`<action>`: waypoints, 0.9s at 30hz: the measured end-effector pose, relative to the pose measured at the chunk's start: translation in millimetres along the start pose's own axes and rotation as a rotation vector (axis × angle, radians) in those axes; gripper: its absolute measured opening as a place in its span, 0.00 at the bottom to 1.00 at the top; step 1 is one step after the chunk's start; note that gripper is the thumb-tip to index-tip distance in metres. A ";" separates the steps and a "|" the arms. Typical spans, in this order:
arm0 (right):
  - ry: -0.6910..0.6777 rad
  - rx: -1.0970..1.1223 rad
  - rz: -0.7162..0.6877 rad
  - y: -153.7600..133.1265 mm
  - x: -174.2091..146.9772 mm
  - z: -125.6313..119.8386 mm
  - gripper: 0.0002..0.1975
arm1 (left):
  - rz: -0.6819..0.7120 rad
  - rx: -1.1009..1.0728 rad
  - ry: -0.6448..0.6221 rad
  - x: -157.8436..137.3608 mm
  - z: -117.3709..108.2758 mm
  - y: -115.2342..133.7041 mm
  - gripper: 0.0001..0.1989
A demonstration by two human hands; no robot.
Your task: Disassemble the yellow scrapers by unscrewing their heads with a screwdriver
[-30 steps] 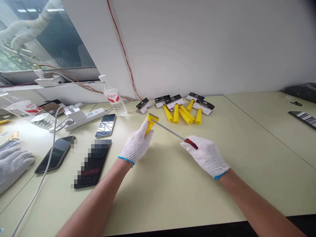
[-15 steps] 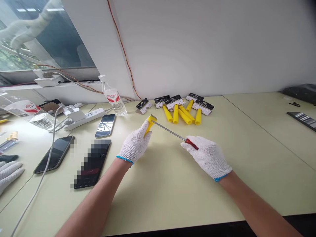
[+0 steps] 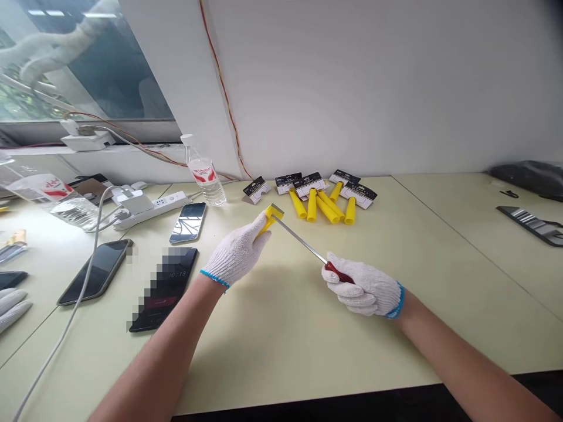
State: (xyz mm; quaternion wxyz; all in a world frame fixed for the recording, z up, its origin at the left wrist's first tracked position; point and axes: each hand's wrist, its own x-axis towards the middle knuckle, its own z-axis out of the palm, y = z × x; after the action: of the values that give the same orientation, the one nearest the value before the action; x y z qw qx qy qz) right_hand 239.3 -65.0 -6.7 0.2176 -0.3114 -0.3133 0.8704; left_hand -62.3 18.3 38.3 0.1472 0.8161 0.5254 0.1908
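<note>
"While the left hand (image 3: 235, 253) is holding the yellow scraper (image 3: 268, 218), what is the right hand (image 3: 367, 287) gripping?"
"It's gripping a screwdriver (image 3: 313, 251) whose tip is touching the scraper, left of the yellow handles (image 3: 312, 206)."

Smooth metal screwdriver shaft (image 3: 303, 239), glossy plastic handle (image 3: 338, 273), knitted cloth gloves (image 3: 367, 288)

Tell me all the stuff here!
Metal-edged tool: 1, yellow, middle
Screwdriver: 1, red handle, middle
Tubes: 5+, yellow, back middle
Cards: 5+, black-and-white, around tubes
Bottles: 2, clear, left
Phones: 3+, dark-screened, left
Power strip: 1, white, left
Wires: several, white or reddish, left
Striped piece: 1, black-and-silver, right
Bundle: 1, black, back right
Window: 1, grey, upper left
Table: 1, pale green, below
Another glove: 1, white, left
Left hand: 1, white-gloved, middle
Right hand: 1, white-gloved, middle
</note>
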 end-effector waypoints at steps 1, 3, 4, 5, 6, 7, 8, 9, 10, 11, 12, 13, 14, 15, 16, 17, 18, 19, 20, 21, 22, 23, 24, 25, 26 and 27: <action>0.016 -0.021 0.003 0.1 2.5 -1.5 0.24 | 0.006 0.012 0.004 -0.2 -1.4 -0.8 0.28; 0.080 -0.127 0.036 -2.0 4.8 -3.1 0.24 | 0.014 0.046 -0.004 -0.3 -2.1 -2.8 0.28; 0.151 -0.248 0.043 -3.8 4.7 -2.4 0.25 | 0.018 0.063 -0.016 -0.2 -1.4 -3.8 0.28; 0.250 -0.405 0.024 -5.9 4.0 -0.2 0.26 | 0.021 0.077 -0.029 0.1 -0.1 -4.9 0.27; 0.353 -0.573 -0.017 -7.8 3.0 3.7 0.27 | 0.027 0.088 -0.041 0.6 1.6 -5.9 0.26; 0.454 -0.731 -0.083 -9.3 2.1 9.3 0.27 | 0.032 0.095 -0.050 1.2 3.4 -6.8 0.25; 0.544 -0.855 -0.167 -10.2 1.5 16.2 0.27 | 0.034 0.101 -0.057 2.0 5.1 -7.6 0.25; 0.616 -0.938 -0.247 -10.5 1.6 24.0 0.27 | 0.032 0.104 -0.066 2.8 6.3 -8.1 0.25; 0.692 -1.005 -0.319 -10.5 2.2 32.1 0.26 | 0.024 0.106 -0.073 3.7 6.9 -8.3 0.25; 0.767 -1.067 -0.377 -10.6 3.2 39.7 0.27 | 0.010 0.107 -0.074 4.4 6.7 -8.1 0.25; 0.819 -1.107 -0.415 -11.3 4.3 46.3 0.27 | -0.007 0.107 -0.066 5.0 5.9 -7.5 0.26; 0.871 -1.147 -0.449 -13.2 5.0 51.4 0.27 | -0.025 0.102 -0.052 5.4 4.6 -6.7 0.26; 0.891 -1.153 -0.449 -16.5 5.2 54.4 0.28 | -0.044 0.097 -0.037 5.6 2.9 -5.8 0.27; 0.853 -1.101 -0.400 -21.2 4.5 55.3 0.28 | -0.063 0.091 -0.021 5.7 1.2 -5.0 0.27; 0.786 -1.017 -0.329 -26.7 3.1 54.1 0.29 | -0.077 0.084 -0.012 5.8 -0.3 -4.5 0.28; 0.660 -0.864 -0.214 -32.4 1.3 51.2 0.29 | -0.086 0.074 -0.011 5.8 -1.4 -4.6 0.30; 0.489 -0.671 -0.093 -37.4 -0.4 47.0 0.28 | -0.090 0.063 -0.009 6.0 -2.1 -5.2 0.30; 0.346 -0.501 -0.014 -40.8 -1.5 42.4 0.27 | -0.091 0.049 -0.002 6.2 -2.6 -6.4 0.31; 0.247 -0.398 0.021 -42.0 -1.4 37.9 0.25 | -0.088 0.036 0.008 6.5 -2.8 -8.1 0.32; 0.222 -0.402 0.011 -40.9 0.4 34.2 0.24 | -0.084 0.025 0.018 6.9 -3.2 -9.9 0.32; 0.268 -0.485 -0.036 -37.6 3.7 31.7 0.24 | -0.085 0.020 0.025 7.2 -3.6 -11.9 0.32; 0.357 -0.604 -0.102 -32.7 8.3 30.6 0.24 | -0.089 0.022 0.027 7.4 -4.3 -13.7 0.31; 0.481 -0.750 -0.185 -26.9 13.5 30.8 0.23 | -0.092 0.027 0.026 7.5 -5.2 -15.2 0.30; 0.629 -0.906 -0.283 -21.1 18.6 32.0 0.22 | -0.095 0.033 0.023 7.5 -6.1 -16.3 0.30; 0.783 -1.057 -0.382 -16.2 22.9 33.8 0.20 | -0.097 0.041 0.022 7.4 -6.8 -17.0 0.29; 0.924 -1.183 -0.467 -12.6 25.9 35.6 0.18 | -0.096 0.050 0.022 7.3 -7.1 -17.3 0.30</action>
State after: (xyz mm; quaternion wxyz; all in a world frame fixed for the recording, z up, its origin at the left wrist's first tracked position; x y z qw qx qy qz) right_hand 199.1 -55.8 13.1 0.3012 -0.6322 -0.6596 0.2731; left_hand -76.8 32.2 38.1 0.1302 0.7912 0.5700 0.1792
